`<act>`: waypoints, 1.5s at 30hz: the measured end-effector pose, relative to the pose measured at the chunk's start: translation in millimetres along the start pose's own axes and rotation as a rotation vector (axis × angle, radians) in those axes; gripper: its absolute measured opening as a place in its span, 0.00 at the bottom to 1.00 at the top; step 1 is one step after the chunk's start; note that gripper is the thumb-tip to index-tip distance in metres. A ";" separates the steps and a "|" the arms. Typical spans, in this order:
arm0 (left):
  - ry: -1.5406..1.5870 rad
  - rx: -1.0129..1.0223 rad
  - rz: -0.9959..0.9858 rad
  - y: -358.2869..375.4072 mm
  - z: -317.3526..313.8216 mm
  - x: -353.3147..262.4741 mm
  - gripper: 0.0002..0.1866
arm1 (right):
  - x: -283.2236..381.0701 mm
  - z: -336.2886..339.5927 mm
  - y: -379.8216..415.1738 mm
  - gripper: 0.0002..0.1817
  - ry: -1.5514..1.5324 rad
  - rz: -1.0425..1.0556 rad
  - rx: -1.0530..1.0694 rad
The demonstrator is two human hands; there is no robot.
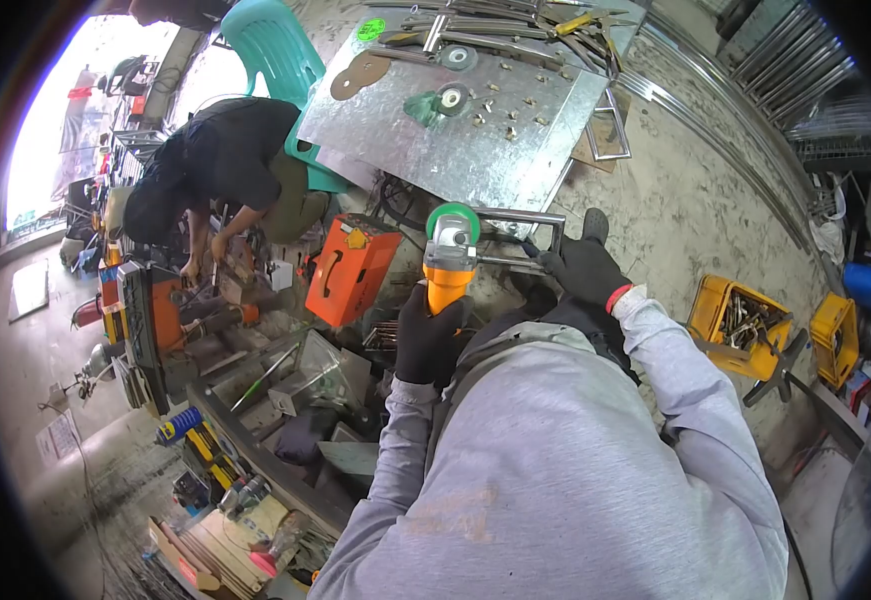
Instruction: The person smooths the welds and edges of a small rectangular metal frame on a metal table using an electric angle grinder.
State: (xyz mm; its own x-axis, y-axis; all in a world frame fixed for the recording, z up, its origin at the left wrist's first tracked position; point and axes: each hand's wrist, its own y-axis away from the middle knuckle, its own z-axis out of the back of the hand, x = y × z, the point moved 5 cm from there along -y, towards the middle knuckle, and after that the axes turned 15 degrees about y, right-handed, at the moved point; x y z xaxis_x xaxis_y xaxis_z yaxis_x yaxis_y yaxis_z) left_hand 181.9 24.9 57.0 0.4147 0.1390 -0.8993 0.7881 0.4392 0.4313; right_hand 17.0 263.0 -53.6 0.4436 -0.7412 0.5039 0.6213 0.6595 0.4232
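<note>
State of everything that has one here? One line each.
Left hand: closed around the angle grinder.
Angle grinder: held, disc end pointing away from the wearer; on or off can't be told.
Green disc: mounted on the grinder.
Right hand: gripping the metal frame.
Metal frame: held, beside the grinder.
Yellow crate: open-topped, holding metal pieces.

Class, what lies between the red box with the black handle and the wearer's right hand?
In the head view: the angle grinder, then part of the metal tube frame.
</note>
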 end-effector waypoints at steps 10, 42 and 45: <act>-0.157 0.113 -0.033 -4.9 -46.3 -33.6 0.17 | 0.6 6.8 -1.2 0.33 0.007 -0.049 0.109; -0.145 -0.020 -0.181 -29.6 -4.3 -15.9 0.19 | -19.2 4.1 -14.5 0.40 -0.079 -0.087 0.284; -0.146 -0.083 -0.039 -25.7 6.3 -20.2 0.18 | -8.4 14.7 -15.6 0.41 0.011 0.017 0.259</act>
State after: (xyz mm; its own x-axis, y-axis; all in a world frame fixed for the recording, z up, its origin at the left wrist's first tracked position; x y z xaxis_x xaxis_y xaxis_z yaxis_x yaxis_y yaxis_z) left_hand 156.1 5.2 64.5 0.4511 -0.0077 -0.8924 0.7670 0.5146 0.3833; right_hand -6.0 260.8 -53.3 0.4602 -0.7302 0.5050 0.4282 0.6809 0.5942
